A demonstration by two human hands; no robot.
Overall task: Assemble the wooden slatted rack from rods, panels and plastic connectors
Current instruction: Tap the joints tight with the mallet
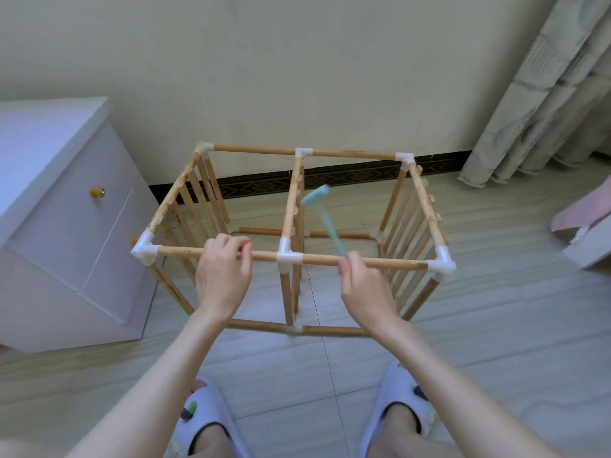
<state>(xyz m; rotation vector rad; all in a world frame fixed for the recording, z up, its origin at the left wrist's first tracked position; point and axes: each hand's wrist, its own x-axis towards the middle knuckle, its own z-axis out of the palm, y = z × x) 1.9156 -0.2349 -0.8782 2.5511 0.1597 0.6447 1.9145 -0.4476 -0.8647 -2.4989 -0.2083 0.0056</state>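
Now my left hand [223, 276] curls around the near top rod [215, 253] of the rack [299, 239], which stands on the floor beside the white cabinet [56, 206]. My right hand [362, 285] grips the light plastic hammer [325, 219] there. The frame seems light but wobbly at the connectors, so I would hold rods near joints.

The wooden rack [291, 239] stands upright on the floor, an open box frame of rods joined by white plastic connectors [289, 256], with slatted panels left, middle and right.
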